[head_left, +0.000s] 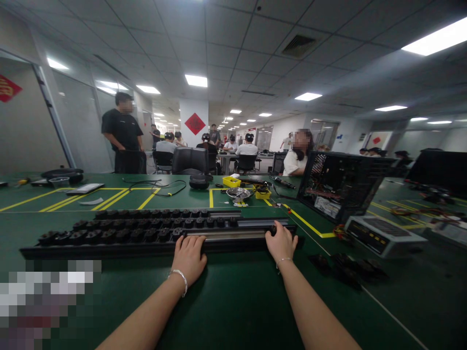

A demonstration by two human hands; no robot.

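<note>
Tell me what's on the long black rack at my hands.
The rack bears three rows of small round black parts, mostly at left. Your left hand and right hand hide whatever lies beneath them.

Right of the hands (189, 253) (282, 243), dark parts (346, 266) seemingly obstruct.

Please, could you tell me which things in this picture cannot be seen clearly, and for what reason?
In the head view:
Black part at the right hand: its fingers cover most of it.
Left hand: its back hides what lies under the fingers.
Power supply: print too blurred to read.
Dark panel: cut off by the right edge.
Lower left corner: covered by pixel blocks.
</note>
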